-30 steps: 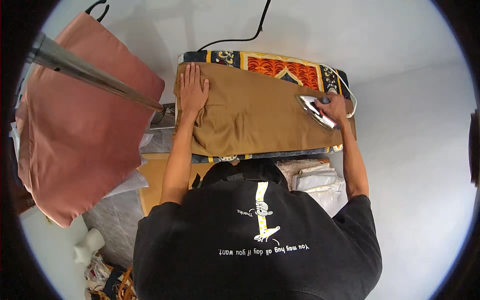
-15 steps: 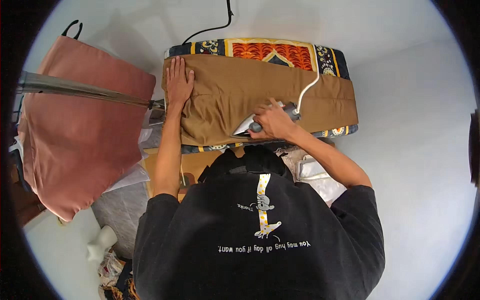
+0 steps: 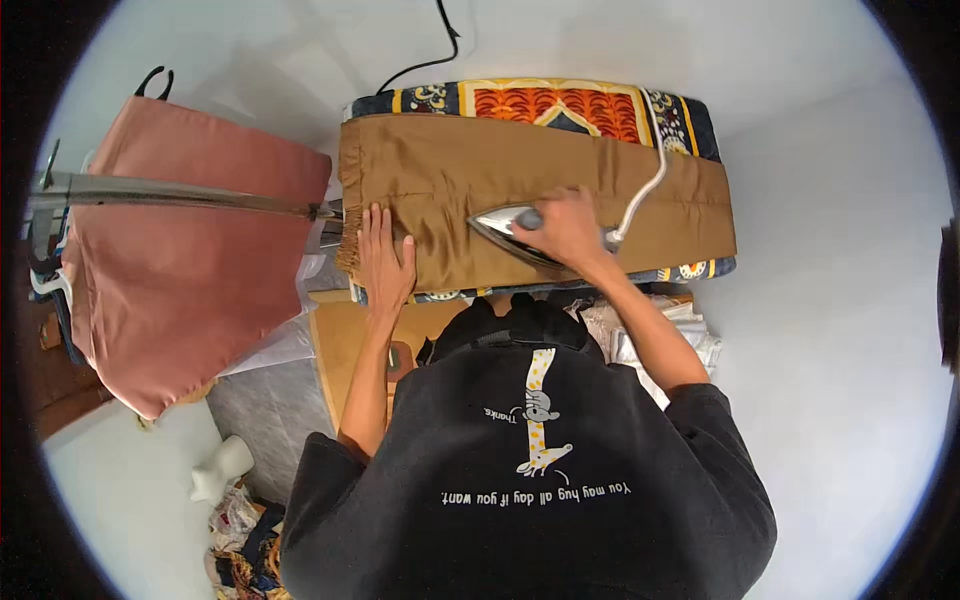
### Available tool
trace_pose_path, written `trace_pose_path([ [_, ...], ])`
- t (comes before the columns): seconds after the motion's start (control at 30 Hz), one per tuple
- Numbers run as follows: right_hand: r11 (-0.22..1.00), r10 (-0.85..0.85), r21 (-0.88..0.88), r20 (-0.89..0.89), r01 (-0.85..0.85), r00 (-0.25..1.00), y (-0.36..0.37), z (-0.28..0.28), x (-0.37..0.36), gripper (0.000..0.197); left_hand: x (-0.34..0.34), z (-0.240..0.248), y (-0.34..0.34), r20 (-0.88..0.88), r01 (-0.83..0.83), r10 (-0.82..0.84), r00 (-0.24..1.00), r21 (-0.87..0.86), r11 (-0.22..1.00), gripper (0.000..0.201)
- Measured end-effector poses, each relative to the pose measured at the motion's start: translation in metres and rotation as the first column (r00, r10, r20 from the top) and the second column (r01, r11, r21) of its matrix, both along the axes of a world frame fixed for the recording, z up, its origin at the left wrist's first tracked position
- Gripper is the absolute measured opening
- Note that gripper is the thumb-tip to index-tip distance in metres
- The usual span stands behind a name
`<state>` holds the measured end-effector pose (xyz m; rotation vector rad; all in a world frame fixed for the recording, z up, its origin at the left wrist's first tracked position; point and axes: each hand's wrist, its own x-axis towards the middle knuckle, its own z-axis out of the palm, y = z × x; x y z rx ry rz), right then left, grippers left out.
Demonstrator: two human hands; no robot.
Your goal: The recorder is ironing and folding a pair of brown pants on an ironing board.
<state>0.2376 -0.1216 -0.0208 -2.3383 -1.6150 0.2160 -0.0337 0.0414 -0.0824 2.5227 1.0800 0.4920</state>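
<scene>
A brown satiny garment (image 3: 650, 205) with a gathered elastic waistband (image 3: 351, 200) at its left end lies over a patterned ironing surface (image 3: 560, 103). My left hand (image 3: 387, 262) rests flat on the cloth near the waistband and the near edge, fingers stretched out. In the middle of the garment, my right hand (image 3: 565, 228) grips the handle of a clothes iron (image 3: 505, 222). Its metal soleplate sits on the cloth with the tip pointing left. Wrinkles show in the fabric between the iron and my left hand. The handle is mostly hidden under my fingers.
A white cord (image 3: 648, 185) runs from the iron over the far edge. To the left, a pink garment (image 3: 190, 270) hangs beside a metal pole (image 3: 190, 192). A black cable (image 3: 425, 64) hangs by the far wall. White packets (image 3: 690, 335) lie below at the right.
My left hand has slid from the far left corner toward the near edge, uncovering the waistband. The iron has moved away from the near edge to mid-garment and turned to point more directly left.
</scene>
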Motion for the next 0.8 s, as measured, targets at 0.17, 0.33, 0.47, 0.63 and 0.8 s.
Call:
trace_pose_path([
  [0.17,0.925,0.351,-0.169,0.037,-0.340,0.936,0.012,-0.014,-0.034,0.049,-0.005,-0.026,-0.004,-0.098,-0.053,0.060,0.993,0.069,0.996,0.068],
  [0.33,0.955,0.292,-0.054,0.028,-0.290,0.956,-0.038,-0.005,0.010,0.047,-0.005,-0.031,-0.001,-0.101,-0.066,0.073,0.992,0.074,0.995,0.067],
  [0.47,0.999,0.008,0.045,0.085,-0.012,0.996,-0.097,-0.005,0.077,0.042,-0.004,-0.027,-0.002,-0.118,-0.078,0.088,0.989,0.088,0.993,0.067],
  [0.63,0.981,-0.193,0.057,0.143,0.186,0.971,-0.124,-0.002,0.119,0.040,0.025,-0.005,-0.006,0.140,-0.264,0.266,0.954,-0.032,0.964,0.046],
  [0.8,0.992,-0.047,0.124,0.084,0.037,0.995,-0.100,-0.014,0.082,0.043,0.127,0.018,-0.009,0.249,-0.001,-0.009,0.968,0.041,0.999,0.048],
])
